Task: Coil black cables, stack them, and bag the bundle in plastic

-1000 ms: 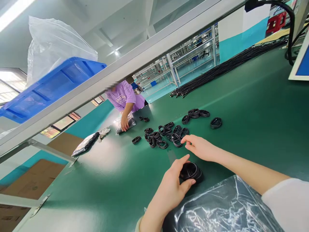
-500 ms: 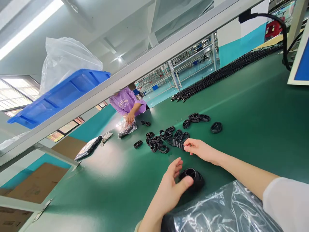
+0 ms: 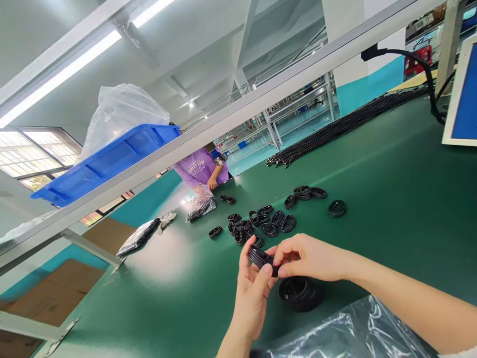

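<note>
Between my two hands is a coiled black cable (image 3: 260, 257), raised above the green table. My left hand (image 3: 253, 293) grips its near side, with the thumb in front and fingers behind. My right hand (image 3: 303, 256) pinches the coil's right end. Just below my right hand stands a stack of black cable coils (image 3: 301, 294) on the table. Farther off lies a loose group of several coiled cables (image 3: 244, 226). A clear plastic bag (image 3: 343, 330) lies nearest me, partly cut off by the lower frame edge.
A long bundle of straight black cables (image 3: 346, 127) lies along the far table edge. Across the table, a person in a purple shirt (image 3: 201, 166) handles a bagged bundle (image 3: 201, 206). A blue tray (image 3: 108, 159) rests on the overhead rail. A blue-faced panel (image 3: 465, 94) stands at right.
My right hand has brought a coiled cable from the group toward me. My left hand has moved from the stack and closed on that coil. The view has shifted slightly.
</note>
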### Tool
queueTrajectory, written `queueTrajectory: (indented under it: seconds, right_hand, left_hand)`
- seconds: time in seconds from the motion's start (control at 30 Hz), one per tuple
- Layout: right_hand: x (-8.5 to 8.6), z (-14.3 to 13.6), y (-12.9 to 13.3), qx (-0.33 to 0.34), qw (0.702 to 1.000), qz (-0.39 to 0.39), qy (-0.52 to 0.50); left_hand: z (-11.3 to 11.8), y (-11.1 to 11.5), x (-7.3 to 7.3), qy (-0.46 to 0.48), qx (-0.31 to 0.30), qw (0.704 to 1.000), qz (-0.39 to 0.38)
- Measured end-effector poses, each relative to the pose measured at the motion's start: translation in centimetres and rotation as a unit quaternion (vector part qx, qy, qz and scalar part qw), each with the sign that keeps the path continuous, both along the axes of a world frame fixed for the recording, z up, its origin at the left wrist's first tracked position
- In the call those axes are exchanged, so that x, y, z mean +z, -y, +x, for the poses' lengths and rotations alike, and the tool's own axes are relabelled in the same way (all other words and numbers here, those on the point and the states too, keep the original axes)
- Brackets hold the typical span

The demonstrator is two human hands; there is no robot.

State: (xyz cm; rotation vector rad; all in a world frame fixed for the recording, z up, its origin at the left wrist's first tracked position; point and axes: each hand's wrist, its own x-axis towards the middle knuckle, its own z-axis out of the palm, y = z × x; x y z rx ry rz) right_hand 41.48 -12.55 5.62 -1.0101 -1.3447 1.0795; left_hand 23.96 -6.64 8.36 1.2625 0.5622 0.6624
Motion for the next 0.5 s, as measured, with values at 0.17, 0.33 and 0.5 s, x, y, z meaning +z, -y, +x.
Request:
queueTrajectory:
  seconds: [0.17,0.33,0.5]
  right_hand:
    - [1.1,-0.5,0.6,-0.043,0.999,0.010,0.013]
    - [1.1,-1.2,0.6,-0.027,0.999,-0.004,0.021]
    - [1.0,-1.2,0.7,0.020,0.999,0.018,-0.036]
  left_hand:
    - [-0.2,-0.1,-0.4,-0.001,-0.028,1.000,0.006]
    - [-0.3,-0.1,-0.7,-0.013,-0.041,0.998,0.042]
    - [-0.5,-0.3,-0.8,-0.019,-0.048,0.998,0.031]
